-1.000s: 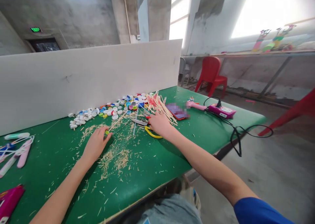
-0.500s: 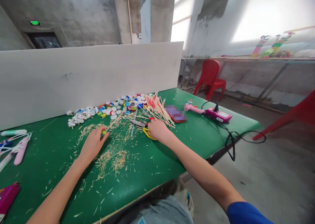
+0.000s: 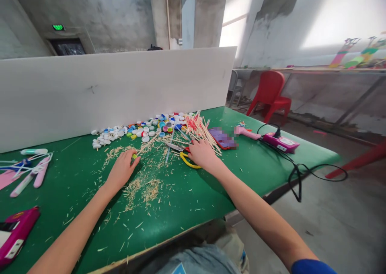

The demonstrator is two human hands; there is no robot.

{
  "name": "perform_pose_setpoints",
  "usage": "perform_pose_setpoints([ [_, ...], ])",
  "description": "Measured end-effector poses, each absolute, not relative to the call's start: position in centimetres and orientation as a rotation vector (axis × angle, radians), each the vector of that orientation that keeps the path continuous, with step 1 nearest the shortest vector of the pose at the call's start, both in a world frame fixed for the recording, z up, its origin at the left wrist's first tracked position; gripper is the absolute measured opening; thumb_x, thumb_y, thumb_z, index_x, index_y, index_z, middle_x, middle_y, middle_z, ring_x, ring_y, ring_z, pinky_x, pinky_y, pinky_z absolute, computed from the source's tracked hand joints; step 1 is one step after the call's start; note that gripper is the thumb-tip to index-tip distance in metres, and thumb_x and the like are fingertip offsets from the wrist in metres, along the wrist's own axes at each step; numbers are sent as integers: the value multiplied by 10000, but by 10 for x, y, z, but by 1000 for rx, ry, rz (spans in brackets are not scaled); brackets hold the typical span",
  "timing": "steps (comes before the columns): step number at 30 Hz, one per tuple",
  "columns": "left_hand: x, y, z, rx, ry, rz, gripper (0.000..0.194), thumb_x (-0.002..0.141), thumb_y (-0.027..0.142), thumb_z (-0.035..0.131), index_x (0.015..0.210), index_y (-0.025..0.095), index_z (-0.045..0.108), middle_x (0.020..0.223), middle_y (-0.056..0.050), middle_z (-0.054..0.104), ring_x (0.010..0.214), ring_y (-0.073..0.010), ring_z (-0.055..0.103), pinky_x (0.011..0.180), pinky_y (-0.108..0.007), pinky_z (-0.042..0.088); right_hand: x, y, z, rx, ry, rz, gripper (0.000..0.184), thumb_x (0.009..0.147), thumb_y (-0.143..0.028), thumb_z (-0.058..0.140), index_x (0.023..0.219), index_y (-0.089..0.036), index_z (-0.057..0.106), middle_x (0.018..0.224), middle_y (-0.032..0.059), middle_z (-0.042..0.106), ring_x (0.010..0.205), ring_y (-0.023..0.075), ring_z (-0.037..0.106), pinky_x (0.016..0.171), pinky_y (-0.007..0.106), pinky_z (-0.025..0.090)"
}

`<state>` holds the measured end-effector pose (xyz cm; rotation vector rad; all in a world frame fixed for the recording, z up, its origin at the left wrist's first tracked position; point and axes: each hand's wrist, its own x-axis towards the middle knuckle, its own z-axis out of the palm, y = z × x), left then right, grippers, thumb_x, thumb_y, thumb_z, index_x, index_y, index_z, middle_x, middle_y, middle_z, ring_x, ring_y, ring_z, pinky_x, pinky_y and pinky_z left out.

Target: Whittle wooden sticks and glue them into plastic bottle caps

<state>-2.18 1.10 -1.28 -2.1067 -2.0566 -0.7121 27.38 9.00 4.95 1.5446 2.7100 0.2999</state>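
Note:
My left hand (image 3: 123,167) is closed around a small yellow-green piece (image 3: 134,156), which shows between thumb and fingers; its exact kind is mostly hidden. A thin wooden stick (image 3: 149,142) lies just beyond those fingertips. My right hand (image 3: 205,153) rests with its fingers stretched out, beside and partly over the scissors (image 3: 189,161), which have a yellow and red handle. Their metal blades point left. Just past the right fingertips lies a heap of wooden sticks (image 3: 208,135), some with red on them.
Colourful bottle caps (image 3: 146,131) are heaped along a white board (image 3: 126,89). Wood shavings (image 3: 150,191) litter the green table (image 3: 169,221). A phone (image 3: 221,138), a pink glue gun (image 3: 247,133) and a power strip (image 3: 280,142) with a black cable are on the right; pink tools (image 3: 41,171) lie left.
The view has turned slightly left, so everything sits farther right. My right fingers have spread out from the scissors handle toward the sticks. My left hand keeps the yellow-green piece.

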Motion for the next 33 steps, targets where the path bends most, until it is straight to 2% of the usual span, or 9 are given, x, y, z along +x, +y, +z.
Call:
perform_pose_setpoints([
  [9, -25, 12, -16, -2082, -2007, -704, 343, 939, 444, 373, 1095, 178, 524, 1107, -107, 618, 1052, -251, 551, 934, -393, 446, 273, 87, 39, 1460, 2732, 255, 341, 910, -297, 492, 1002, -69, 728, 1056, 210, 683, 1128, 344, 497, 905, 408, 356],
  [16, -26, 13, -12, -2090, -2045, -903, 331, 917, 460, 410, 1055, 186, 536, 1064, -99, 602, 1030, -257, 534, 936, -405, 416, 269, 97, 41, 1598, 2781, -8, 404, 908, -434, 496, 973, -93, 704, 1026, 210, 684, 1130, 355, 510, 881, 414, 386],
  [19, -21, 12, -7, -2030, -2203, -1191, 319, 878, 486, 467, 1004, 204, 548, 945, -56, 595, 898, -224, 542, 840, -358, 420, 272, 104, 44, 1686, 2813, -235, 415, 911, -479, 477, 872, -125, 688, 913, 182, 690, 1018, 322, 570, 802, 376, 411],
  [23, -15, 11, -5, -1927, -2339, -1409, 342, 877, 517, 440, 1002, 215, 541, 790, -3, 560, 680, -164, 503, 670, -296, 386, 278, 112, 50, 1788, 2873, -645, 377, 936, -449, 438, 808, -160, 644, 791, 99, 678, 744, 203, 599, 663, 296, 396],
  [28, -13, 15, -6, -1869, -2375, -1722, 367, 863, 544, 427, 968, 204, 517, 857, -30, 610, 785, -176, 568, 677, -289, 425, 275, 116, 51, 1893, 2979, -1168, 311, 911, -446, 502, 803, -167, 585, 742, 38, 618, 642, 131, 510, 584, 257, 343],
  [33, -8, 20, -7, -1799, -2341, -2108, 351, 841, 534, 481, 944, 199, 487, 891, -43, 634, 712, -147, 578, 593, -266, 448, 263, 113, 46, 1751, 2948, -1860, 331, 912, -528, 470, 915, -198, 501, 745, 10, 524, 617, 107, 443, 540, 232, 353],
])
